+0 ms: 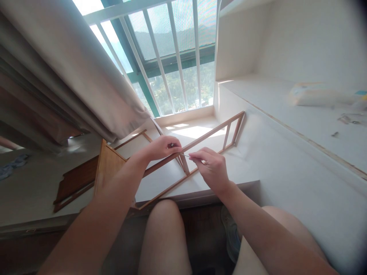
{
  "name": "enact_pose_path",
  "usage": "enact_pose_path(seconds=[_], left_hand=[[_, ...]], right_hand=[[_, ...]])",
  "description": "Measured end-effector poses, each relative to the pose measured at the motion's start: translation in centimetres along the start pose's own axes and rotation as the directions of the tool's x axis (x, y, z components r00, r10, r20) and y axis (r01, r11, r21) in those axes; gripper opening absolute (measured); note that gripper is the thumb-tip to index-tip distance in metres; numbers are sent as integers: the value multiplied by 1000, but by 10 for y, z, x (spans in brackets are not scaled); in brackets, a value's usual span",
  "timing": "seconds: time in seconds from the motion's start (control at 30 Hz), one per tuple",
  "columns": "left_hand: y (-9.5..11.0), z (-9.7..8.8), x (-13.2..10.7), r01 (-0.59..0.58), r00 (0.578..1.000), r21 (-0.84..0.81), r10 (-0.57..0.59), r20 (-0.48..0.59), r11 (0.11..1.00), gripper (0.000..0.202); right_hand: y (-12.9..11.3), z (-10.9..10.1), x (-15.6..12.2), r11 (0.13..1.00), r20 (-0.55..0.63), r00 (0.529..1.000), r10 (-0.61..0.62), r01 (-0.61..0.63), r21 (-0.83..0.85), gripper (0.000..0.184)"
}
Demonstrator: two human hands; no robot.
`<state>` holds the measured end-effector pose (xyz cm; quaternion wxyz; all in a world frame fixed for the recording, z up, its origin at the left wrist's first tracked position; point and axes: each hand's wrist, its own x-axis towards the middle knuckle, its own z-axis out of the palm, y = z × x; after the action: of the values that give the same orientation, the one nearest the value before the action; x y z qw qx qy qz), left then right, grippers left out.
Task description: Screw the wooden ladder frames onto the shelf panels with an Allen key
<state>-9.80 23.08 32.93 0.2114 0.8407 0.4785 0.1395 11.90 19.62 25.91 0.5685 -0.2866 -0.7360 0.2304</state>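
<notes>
A slim wooden frame (210, 133) with crossbars leans at a slant in front of me. My left hand (164, 147) rests at its upper rail, fingers curled closed. A small dark bit shows between those fingers, too hidden to name. Just right of it, my right hand (210, 164) pinches a thin metal rod (185, 155). The rod's far end reaches the rail beside my left fingertips; its tip is hidden. A wooden panel (110, 164) stands upright at the frame's left end.
A darker slatted wooden piece (77, 179) lies at left, near the long curtain (71, 68). A barred window (174, 57) is ahead. On the white ledge (275, 99) at right are a blurred pale package (311, 95) and small metal parts (351, 119). My knees are below.
</notes>
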Motion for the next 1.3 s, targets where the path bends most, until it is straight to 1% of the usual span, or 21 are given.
enact_pose_path(seconds=[0.73,1.13,1.3], left_hand=[[-1,1,0,-6,1000,-5,6,-15,1000,27],[-1,1,0,-11,1000,-3,11,-19,1000,27],[-1,1,0,-15,1000,-4,15,-11,1000,27]], right_hand=[[-3,0,0,995,0,1000,-18,18,-96,16],[-7,1,0,993,-9,1000,-24,23,-113,15],[-9,4,0,994,-13,1000,-6,4,-110,12]])
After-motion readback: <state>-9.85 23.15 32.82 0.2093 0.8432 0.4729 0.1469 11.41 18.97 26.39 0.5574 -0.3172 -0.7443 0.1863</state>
